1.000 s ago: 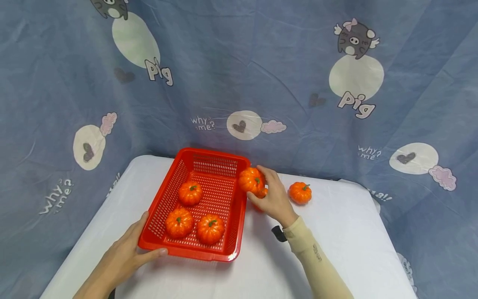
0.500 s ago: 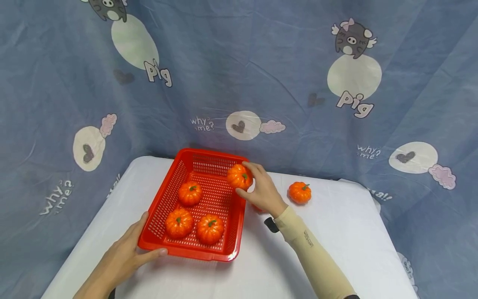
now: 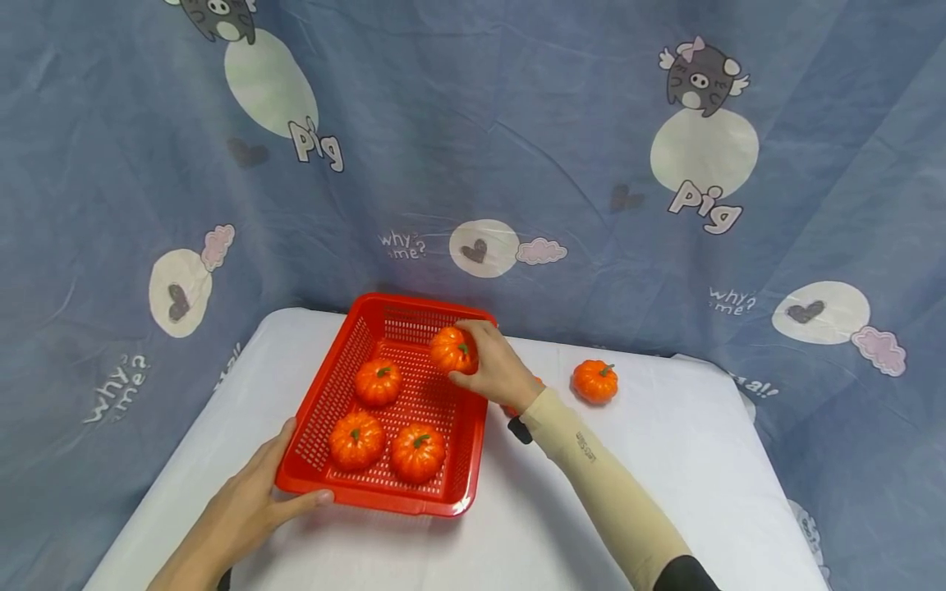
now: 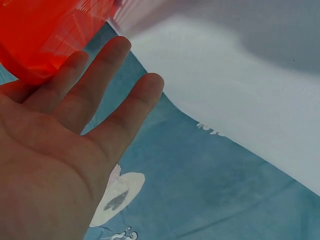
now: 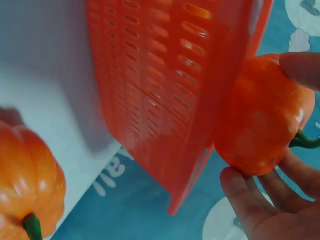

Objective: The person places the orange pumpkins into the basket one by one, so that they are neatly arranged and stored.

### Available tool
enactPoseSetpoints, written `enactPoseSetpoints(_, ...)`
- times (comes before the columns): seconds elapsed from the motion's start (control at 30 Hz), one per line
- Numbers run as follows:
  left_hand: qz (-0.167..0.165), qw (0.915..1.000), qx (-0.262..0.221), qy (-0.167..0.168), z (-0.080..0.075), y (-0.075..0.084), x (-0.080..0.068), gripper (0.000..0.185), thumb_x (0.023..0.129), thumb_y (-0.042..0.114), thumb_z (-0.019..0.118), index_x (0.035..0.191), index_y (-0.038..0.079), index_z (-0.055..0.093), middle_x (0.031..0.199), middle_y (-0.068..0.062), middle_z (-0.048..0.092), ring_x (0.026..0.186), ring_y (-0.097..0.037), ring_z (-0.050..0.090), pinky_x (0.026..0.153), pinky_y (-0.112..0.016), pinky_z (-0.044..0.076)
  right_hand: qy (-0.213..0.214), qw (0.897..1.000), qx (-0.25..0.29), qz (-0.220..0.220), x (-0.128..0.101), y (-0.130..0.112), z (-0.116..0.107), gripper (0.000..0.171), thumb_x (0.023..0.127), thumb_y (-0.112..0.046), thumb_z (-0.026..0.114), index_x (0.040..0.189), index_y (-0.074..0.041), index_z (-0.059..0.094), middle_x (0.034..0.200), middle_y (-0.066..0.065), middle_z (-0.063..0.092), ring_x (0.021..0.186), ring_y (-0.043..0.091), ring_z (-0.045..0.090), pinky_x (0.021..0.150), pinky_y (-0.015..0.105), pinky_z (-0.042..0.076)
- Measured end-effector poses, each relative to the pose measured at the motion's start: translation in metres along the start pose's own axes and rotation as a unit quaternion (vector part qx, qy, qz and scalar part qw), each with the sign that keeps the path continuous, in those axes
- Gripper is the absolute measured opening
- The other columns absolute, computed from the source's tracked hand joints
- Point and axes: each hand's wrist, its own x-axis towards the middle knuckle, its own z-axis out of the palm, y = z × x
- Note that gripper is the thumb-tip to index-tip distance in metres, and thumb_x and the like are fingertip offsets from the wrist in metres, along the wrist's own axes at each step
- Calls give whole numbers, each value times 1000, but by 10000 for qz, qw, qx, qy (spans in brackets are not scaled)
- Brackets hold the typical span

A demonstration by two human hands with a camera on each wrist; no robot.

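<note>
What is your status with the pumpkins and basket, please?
Right hand holds pumpkin over basket. Left hand steadies its near corner. Three pumpkins inside. Nothing blocking.

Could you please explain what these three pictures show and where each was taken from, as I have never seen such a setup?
No machine here: a person works with two bare hands and wears three cameras. The head view looks down on a table with a white cloth. The left hand rests on the near corner of a red basket, which holds three small pumpkins. The right hand holds a fourth pumpkin over the basket's far right corner. A lone pumpkin sits on the cloth to the right, and another is mostly hidden behind the right wrist. The left wrist view shows the palm beside the basket; the right wrist view shows fingers round the held pumpkin.
</note>
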Motion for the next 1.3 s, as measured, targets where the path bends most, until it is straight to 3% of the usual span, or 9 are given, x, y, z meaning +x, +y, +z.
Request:
enactPoseSetpoints(0.2,26,10000,8,24,0,0,0,137,70,83,68,163,12,-4,157,-31,28,133,-54,40,94,-76,41,-211,9997,-102,-33,8,1,12,81,80,-21,86,147,-4,44,142,15,49,124,28,52,109,39,46)
enactPoseSetpoints(0.47,53,10000,30,64,1,0,0,137,70,83,68,163,12,-3,157,-31,29,133,-54,40,94,-76,41,-895,9937,-674,-65,16,-3,20,77,82,-26,85,148,-9,48,145,15,47,130,29,49,110,38,44)
enactPoseSetpoints(0.9,0,10000,-45,43,1,-1,0,138,69,83,69,164,14,-3,158,-30,27,135,-54,38,96,-76,39,-2007,9702,-1354,104,22,-6,37,73,81,-31,87,143,-12,53,140,12,50,126,24,51,108,32,45)
enactPoseSetpoints(1.3,94,9999,-59,116,0,-1,-1,137,69,83,68,164,13,-2,158,-29,28,134,-52,40,95,-75,41,-2243,9548,-1948,-45,19,-4,49,71,81,-37,87,141,-17,54,139,9,52,121,21,55,103,31,49)
